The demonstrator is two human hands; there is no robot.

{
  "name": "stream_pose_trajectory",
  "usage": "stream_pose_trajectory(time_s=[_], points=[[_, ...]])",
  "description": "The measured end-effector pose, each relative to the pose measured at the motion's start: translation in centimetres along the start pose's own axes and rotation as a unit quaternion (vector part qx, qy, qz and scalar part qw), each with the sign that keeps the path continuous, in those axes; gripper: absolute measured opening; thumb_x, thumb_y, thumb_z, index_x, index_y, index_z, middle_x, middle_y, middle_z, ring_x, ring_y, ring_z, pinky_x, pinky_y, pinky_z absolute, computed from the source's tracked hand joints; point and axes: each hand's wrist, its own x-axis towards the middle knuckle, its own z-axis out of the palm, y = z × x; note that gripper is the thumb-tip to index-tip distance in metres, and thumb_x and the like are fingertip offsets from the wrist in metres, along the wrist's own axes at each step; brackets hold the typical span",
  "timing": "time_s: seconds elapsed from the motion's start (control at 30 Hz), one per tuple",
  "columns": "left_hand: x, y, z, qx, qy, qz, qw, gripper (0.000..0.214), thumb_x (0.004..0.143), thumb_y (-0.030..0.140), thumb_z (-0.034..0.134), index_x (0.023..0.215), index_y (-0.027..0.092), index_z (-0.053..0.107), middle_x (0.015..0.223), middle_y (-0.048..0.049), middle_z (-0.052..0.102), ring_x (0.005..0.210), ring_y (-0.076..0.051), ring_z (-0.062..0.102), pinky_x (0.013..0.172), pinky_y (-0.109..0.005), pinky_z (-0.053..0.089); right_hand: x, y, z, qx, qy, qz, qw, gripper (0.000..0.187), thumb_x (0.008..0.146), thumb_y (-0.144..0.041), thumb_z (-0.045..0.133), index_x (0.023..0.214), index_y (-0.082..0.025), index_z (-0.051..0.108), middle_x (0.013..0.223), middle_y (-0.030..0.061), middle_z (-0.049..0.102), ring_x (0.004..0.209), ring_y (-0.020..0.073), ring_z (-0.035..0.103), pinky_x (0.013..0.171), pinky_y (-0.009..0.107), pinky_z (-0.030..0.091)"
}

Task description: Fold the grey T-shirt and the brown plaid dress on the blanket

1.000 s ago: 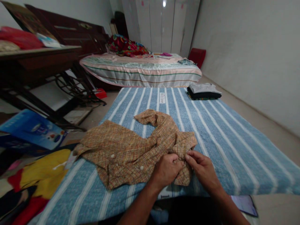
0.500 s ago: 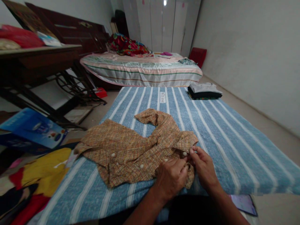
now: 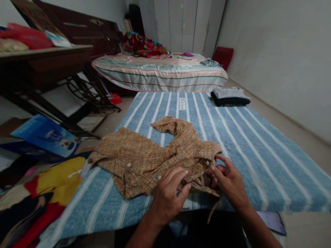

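Observation:
A brown plaid button shirt (image 3: 144,155) lies spread and rumpled, its collar end toward the right and pale buttons along its front. My left hand (image 3: 168,193) rests on the shirt's near edge, thumb apart from the fingers, holding nothing. At the collar (image 3: 210,148), my right hand (image 3: 230,182) has its fingers curled on the cloth beside the top button (image 3: 207,163). Some of those fingertips are hidden by the hand and fabric. A strip of the shirt hangs over the near edge between my hands.
The shirt lies on a blue-and-white striped cover (image 3: 248,165). Folded clothes (image 3: 230,96) are stacked at its far right corner. Loose clothes (image 3: 62,179) and a blue box (image 3: 49,137) sit at left, below a sewing-machine table (image 3: 64,51). A phone-like device (image 3: 272,222) lies low right.
My left hand has let go near the collar and moved left, its fingers spreading on the shirt. My right hand stays at the collar. The shirt's near edge now droops lower.

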Motion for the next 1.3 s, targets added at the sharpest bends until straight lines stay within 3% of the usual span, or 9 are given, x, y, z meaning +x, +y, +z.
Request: stream_pose_trajectory(time_s=[0.1,0.2,0.33,0.53,0.7,0.83,1.0,1.13,1.3], points=[[-0.7,-0.9,-0.5,0.022,0.000,-0.013,1.000,0.020,0.084,0.016,0.056,0.104,0.017,0.057,0.106,-0.0089,0.066,0.101,-0.018,0.062,0.087,-0.030,0.052,-1.1,-0.8,-0.2,-0.136,-0.022,-0.131,0.982,0.027,0.086,-0.038,0.056,0.107,-0.020,0.057,0.074,0.0013,0.067,0.061,0.0154,0.062,0.057,0.026,0.047],[-1.0,-1.3,-0.6,0.037,-0.001,-0.025,0.999,0.019,0.084,0.015,0.054,0.103,0.016,0.058,0.106,-0.0094,0.066,0.101,-0.018,0.062,0.089,-0.031,0.051,-2.3,-1.3,0.4,-0.245,-0.067,-0.262,0.931,0.017,0.087,-0.030,0.055,0.099,-0.021,0.061,0.086,0.0047,0.069,0.078,0.0187,0.064,0.069,0.029,0.047],[-0.6,-1.2,-0.2,0.049,-0.036,-0.042,0.997,0.017,0.084,0.013,0.051,0.098,0.016,0.059,0.101,-0.0082,0.066,0.096,-0.020,0.062,0.086,-0.035,0.051,-2.9,-1.1,2.1,-0.345,-0.128,-0.311,0.876,0.023,0.082,-0.021,0.057,0.105,-0.020,0.061,0.092,0.0066,0.068,0.084,0.0228,0.061,0.076,0.034,0.043],[0.6,-0.5,-0.3,0.065,-0.154,-0.087,0.982,0.018,0.079,0.013,0.053,0.094,0.018,0.062,0.089,-0.0047,0.065,0.088,-0.020,0.058,0.082,-0.038,0.046,-1.8,-0.2,3.2,-0.391,-0.193,-0.193,0.879,0.020,0.086,-0.017,0.049,0.070,-0.021,0.061,0.069,0.0019,0.066,0.067,0.0176,0.059,0.063,0.027,0.036],[1.3,-0.3,-0.8,0.055,-0.218,-0.128,0.966,0.018,0.077,0.017,0.058,0.093,0.021,0.066,0.088,-0.0026,0.063,0.088,-0.020,0.056,0.080,-0.035,0.043,-1.2,0.3,2.7,-0.306,-0.202,-0.124,0.922,0.018,0.085,-0.022,0.049,0.081,-0.022,0.067,0.072,0.0013,0.068,0.067,0.0168,0.061,0.060,0.024,0.037],[1.6,-0.4,-0.9,0.047,-0.249,-0.132,0.958,0.012,0.081,0.017,0.053,0.077,0.020,0.064,0.081,-0.0017,0.060,0.084,-0.018,0.055,0.076,-0.031,0.041,-1.2,0.1,2.7,-0.251,-0.199,-0.101,0.942,0.020,0.084,-0.026,0.049,0.082,-0.021,0.068,0.072,0.0013,0.067,0.067,0.0170,0.060,0.062,0.025,0.038],[1.7,-0.2,-0.9,0.045,-0.255,-0.119,0.958,0.011,0.081,0.014,0.050,0.074,0.019,0.058,0.081,-0.0017,0.058,0.082,-0.017,0.054,0.074,-0.030,0.041,-1.3,-0.5,2.7,-0.166,-0.179,-0.058,0.968,0.025,0.083,-0.036,0.051,0.071,-0.018,0.064,0.065,0.0000,0.059,0.062,0.0146,0.052,0.060,0.025,0.036],[1.4,0.0,-0.7,0.068,-0.238,-0.103,0.963,0.011,0.081,0.012,0.048,0.075,0.018,0.055,0.080,-0.0023,0.058,0.080,-0.018,0.054,0.072,-0.031,0.040,-1.6,-0.6,2.0,-0.033,-0.163,0.048,0.985,0.032,0.078,-0.047,0.060,0.070,-0.017,0.063,0.062,-0.0009,0.057,0.059,0.0122,0.049,0.056,0.023,0.035],[0.6,0.2,0.2,0.093,-0.171,-0.101,0.976,0.012,0.077,0.009,0.047,0.072,0.019,0.052,0.076,-0.0019,0.057,0.075,-0.017,0.052,0.071,-0.031,0.040,-2.1,-0.1,1.5,0.140,-0.095,0.201,0.965,0.041,0.064,-0.049,0.076,0.085,-0.017,0.059,0.072,0.0025,0.067,0.063,0.0132,0.058,0.061,0.022,0.042]])
